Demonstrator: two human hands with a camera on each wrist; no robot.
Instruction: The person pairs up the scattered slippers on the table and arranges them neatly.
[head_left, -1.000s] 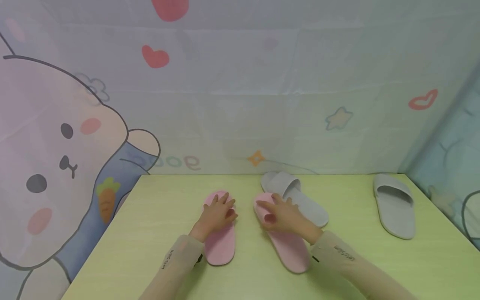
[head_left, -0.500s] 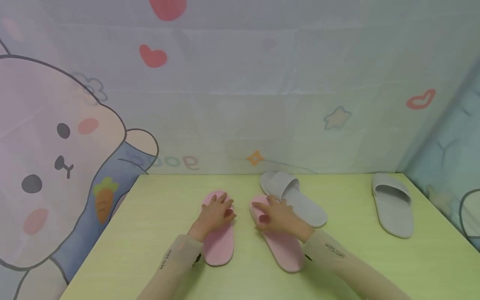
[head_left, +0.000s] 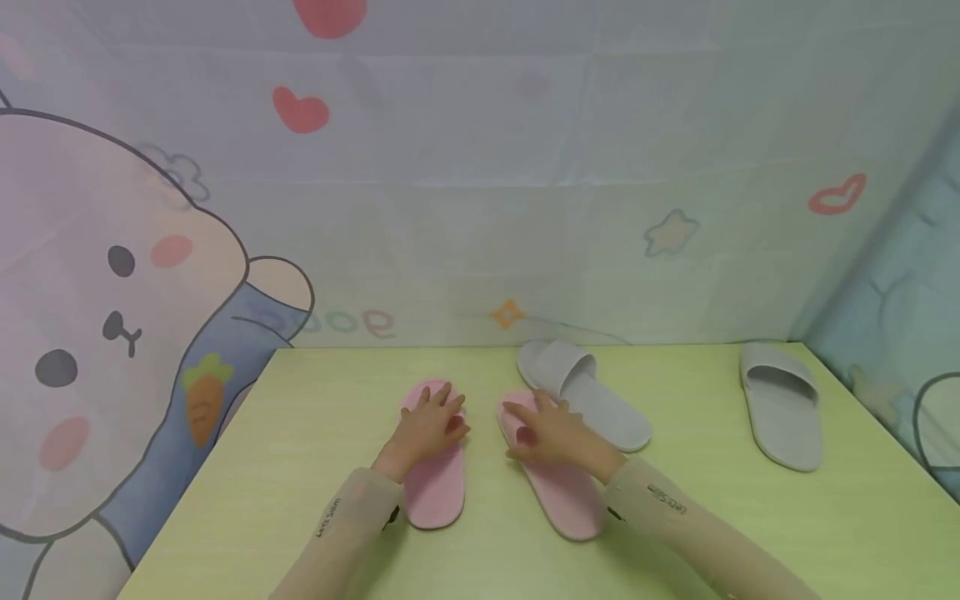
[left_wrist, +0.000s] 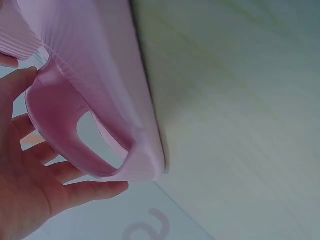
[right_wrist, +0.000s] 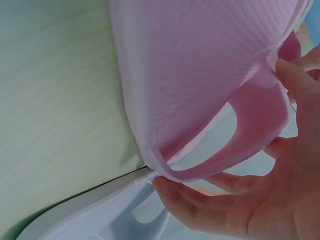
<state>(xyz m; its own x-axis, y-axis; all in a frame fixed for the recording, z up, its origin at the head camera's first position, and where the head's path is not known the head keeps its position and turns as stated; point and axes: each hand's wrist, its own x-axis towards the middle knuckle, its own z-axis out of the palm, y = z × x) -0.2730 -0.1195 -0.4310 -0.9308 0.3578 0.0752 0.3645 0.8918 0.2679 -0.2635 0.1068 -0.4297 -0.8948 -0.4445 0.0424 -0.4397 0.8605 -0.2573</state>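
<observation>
Two pink slippers lie sole-down, toes away from me. My left hand grips the left pink slipper across its strap, fingers spread over it and thumb at one side. Over the strap of the right pink slipper, my right hand holds on in the same way, thumb toward the middle. That slipper slants, its toe pointing left. Right beside it, partly behind my right hand, a grey slipper lies at an angle. The hands hide most of both pink straps in the head view.
The second grey slipper lies apart near the right edge of the pale yellow-green table. Behind the table hangs a printed cloth with hearts, a star and a cartoon animal.
My right hand and the right pink slipper have shifted slightly left, toward the left one. The left hand stays over its slipper. The whole view has drifted slightly.
</observation>
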